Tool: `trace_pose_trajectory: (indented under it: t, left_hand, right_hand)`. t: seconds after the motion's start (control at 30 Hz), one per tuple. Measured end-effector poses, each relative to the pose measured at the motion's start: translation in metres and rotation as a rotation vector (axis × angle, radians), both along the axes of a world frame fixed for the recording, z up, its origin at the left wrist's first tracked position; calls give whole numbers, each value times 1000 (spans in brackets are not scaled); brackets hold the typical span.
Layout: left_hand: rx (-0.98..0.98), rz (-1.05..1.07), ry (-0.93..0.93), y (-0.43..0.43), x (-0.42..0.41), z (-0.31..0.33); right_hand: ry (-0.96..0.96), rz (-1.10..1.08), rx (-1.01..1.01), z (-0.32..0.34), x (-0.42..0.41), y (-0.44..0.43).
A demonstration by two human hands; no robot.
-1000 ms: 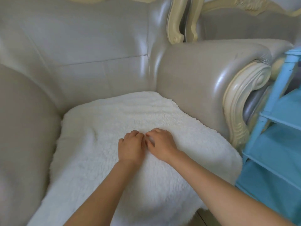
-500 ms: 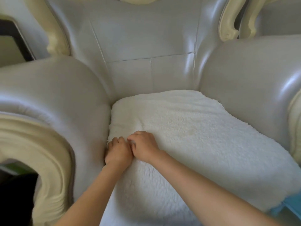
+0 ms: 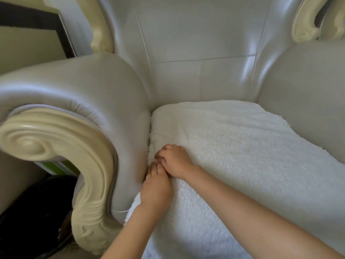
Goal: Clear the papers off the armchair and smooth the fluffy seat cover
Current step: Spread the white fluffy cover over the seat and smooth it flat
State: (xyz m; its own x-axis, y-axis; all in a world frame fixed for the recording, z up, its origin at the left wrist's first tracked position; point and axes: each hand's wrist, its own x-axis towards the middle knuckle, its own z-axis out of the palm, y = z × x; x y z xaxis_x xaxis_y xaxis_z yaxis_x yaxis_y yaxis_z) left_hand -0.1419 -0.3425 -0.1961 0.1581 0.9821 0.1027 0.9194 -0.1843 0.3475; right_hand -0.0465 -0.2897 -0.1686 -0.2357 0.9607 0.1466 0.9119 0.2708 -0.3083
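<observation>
A white fluffy seat cover [image 3: 242,156] lies over the seat of a grey leather armchair [image 3: 201,34]. My left hand [image 3: 155,187] and my right hand [image 3: 174,159] rest side by side on the cover's left edge, pressed against the inside of the left armrest [image 3: 78,86]. The fingers of both hands are curled down into the fleece at the gap beside the armrest; whether they grip the cover cannot be made out. No papers show on the seat.
The left armrest ends in a cream carved scroll [image 3: 56,146]. The right armrest [image 3: 308,81] rises at the right. Beyond the left armrest lie a dark object on the floor [image 3: 33,212] and a dark-framed panel [image 3: 33,21].
Both hands slid left across the cover, from its middle to its left edge against the armrest. My view swung left too, so the blue shelf left the frame.
</observation>
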Motion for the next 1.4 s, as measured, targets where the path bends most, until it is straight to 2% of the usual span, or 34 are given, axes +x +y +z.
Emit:
trace_pose_trajectory:
  t: [0.3, 0.43, 0.67, 0.77, 0.83, 0.93, 1.03, 1.13, 1.2, 1.27, 1.33, 1.4]
  left_hand:
    - [-48, -4, -68, -17, -7, 10]
    - [21, -66, -124, -30, -16, 2]
    - [149, -48, -147, -46, -33, -23]
    - [86, -29, -159, -52, -37, -21]
    - [39, -48, -222, -53, -42, -22]
    - [78, -88, -327, -57, -50, -27]
    - [198, -36, -459, -66, -58, -36]
    - [283, 84, -608, -72, -63, -43]
    - [213, 194, -747, -76, -66, -46]
    - [65, 273, -847, -77, -69, -50]
    - [-19, 290, -882, -78, -70, -54]
    - [0, 293, -865, -79, -68, -58]
  right_hand:
    - [-16, 41, -31, 0, -9, -6]
    - [-32, 80, -37, 1, -10, -15]
    - [-157, 91, -102, 2, -26, -27]
    - [-203, 77, -150, 7, -28, -31]
    - [-246, 75, -181, 9, -32, -34]
    - [-298, 87, -204, 9, -34, -39]
    - [-345, 142, -66, 8, -36, -48]
    - [-276, 217, 13, 11, -42, -57]
    - [-254, 277, -37, 12, -48, -65]
    - [-297, 330, -81, 13, -53, -68]
    - [-356, 358, -142, 14, -58, -66]
    - [-414, 384, -207, 14, -62, -63]
